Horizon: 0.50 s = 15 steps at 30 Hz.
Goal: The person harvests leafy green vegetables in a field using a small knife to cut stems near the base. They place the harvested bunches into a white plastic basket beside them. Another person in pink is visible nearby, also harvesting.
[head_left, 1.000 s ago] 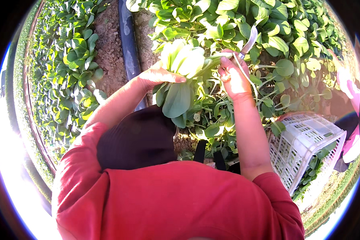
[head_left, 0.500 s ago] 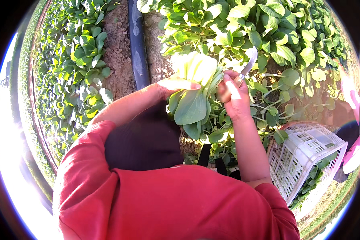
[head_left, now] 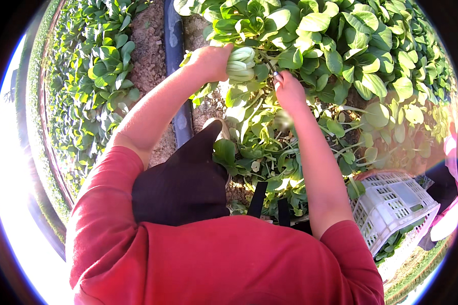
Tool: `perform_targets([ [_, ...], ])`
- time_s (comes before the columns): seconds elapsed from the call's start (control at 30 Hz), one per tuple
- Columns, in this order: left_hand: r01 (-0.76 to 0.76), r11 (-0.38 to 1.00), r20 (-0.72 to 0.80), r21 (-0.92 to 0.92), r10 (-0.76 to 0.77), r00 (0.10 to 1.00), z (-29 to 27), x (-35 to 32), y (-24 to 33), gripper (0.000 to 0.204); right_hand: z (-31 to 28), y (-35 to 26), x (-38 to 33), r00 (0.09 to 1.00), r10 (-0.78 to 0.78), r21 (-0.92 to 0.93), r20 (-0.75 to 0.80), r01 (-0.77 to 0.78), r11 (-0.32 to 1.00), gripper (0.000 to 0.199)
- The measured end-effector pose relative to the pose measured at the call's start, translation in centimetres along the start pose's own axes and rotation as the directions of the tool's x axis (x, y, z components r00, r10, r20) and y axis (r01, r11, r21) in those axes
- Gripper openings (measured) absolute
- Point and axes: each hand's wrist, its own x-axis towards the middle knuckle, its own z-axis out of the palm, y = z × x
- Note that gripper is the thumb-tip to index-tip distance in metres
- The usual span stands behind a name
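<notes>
My left hand (head_left: 211, 62) is stretched forward with its fingers closed around a head of bok choy (head_left: 241, 65). The pale, ribbed stalks show beside the hand, while most of its leaves are hidden. To the right, my right hand (head_left: 290, 94) grips a knife (head_left: 276, 73) by the handle. Its blade points up and away among the leaves, partly hidden, a little right of the bok choy. Growing bok choy plants (head_left: 315, 30) stand just beyond both hands, and loose leaves and stalks (head_left: 259, 137) lie below them.
A dark hose or pipe (head_left: 174, 51) runs along the soil (head_left: 148, 56) to the left. Another leafy row (head_left: 104, 66) grows beyond it. At the lower right, a white plastic crate (head_left: 387, 203) holds greens, with a person in pink (head_left: 450, 203) near it.
Both hands have moved forward, away from my body. The bok choy in my left hand has gone from lying across the hand to pale stalks facing me. The knife has swung leftward.
</notes>
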Motion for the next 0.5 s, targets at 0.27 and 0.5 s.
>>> perform_targets([
  [0.27,-0.001,0.997,-0.013,-0.075,0.0,1.0,3.3,0.0,-0.8,0.049,1.2,0.0,1.5,0.999,0.026,-0.097,0.025,-0.024,0.995,0.026],
  [0.5,0.003,0.989,-0.01,-0.151,-0.005,1.0,4.3,-0.7,-0.9,0.052,3.2,-0.1,1.8,0.994,0.104,-0.031,0.038,-0.103,0.994,0.023],
])
